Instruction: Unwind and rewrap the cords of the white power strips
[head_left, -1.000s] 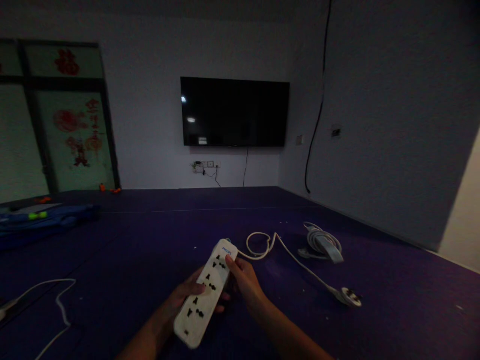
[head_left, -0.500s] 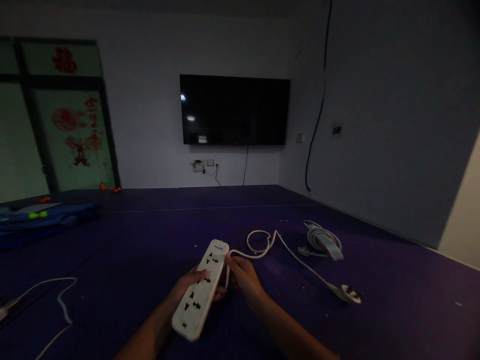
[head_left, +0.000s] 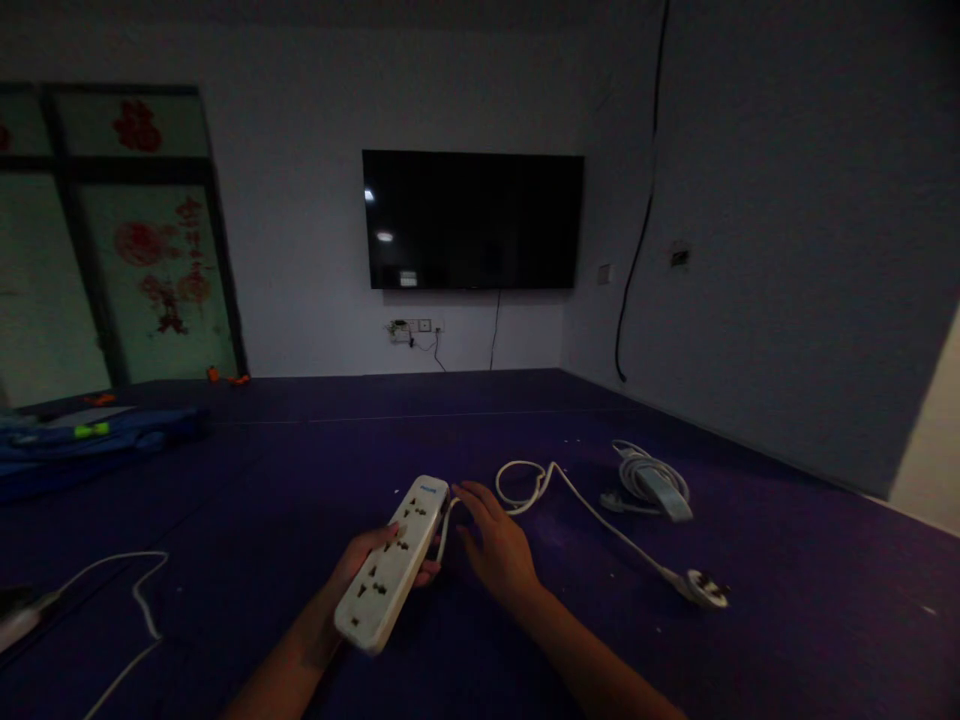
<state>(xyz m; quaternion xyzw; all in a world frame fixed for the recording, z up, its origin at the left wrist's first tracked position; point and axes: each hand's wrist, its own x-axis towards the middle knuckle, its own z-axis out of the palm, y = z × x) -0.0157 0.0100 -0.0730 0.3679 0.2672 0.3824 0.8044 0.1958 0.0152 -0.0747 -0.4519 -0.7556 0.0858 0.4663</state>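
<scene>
A white power strip (head_left: 394,565) with several sockets is held at a tilt, its far end pointing away from me. My left hand (head_left: 364,555) wraps round it from the left, thumb on the top face and fingertips showing past the right edge. Just right of its far end is my right hand (head_left: 501,552), fingers stretched forward and thumb apart, over the white cord (head_left: 517,463). Whether the fingertips touch the cord or strip, I cannot tell. The cord leaves the strip, makes a loose loop and runs right to a round white plug (head_left: 706,588).
On the purple surface (head_left: 420,430) lies a coiled white cable (head_left: 656,480) at right. Another thin white cable (head_left: 139,590) is at lower left, blue cloth (head_left: 142,430) beyond. A television (head_left: 476,220) hangs on the far wall; a black cable (head_left: 637,245) hangs at right.
My right hand has let go of the strip's right edge by the cord, and its fingers have straightened. The strip has shifted slightly left in my left hand.
</scene>
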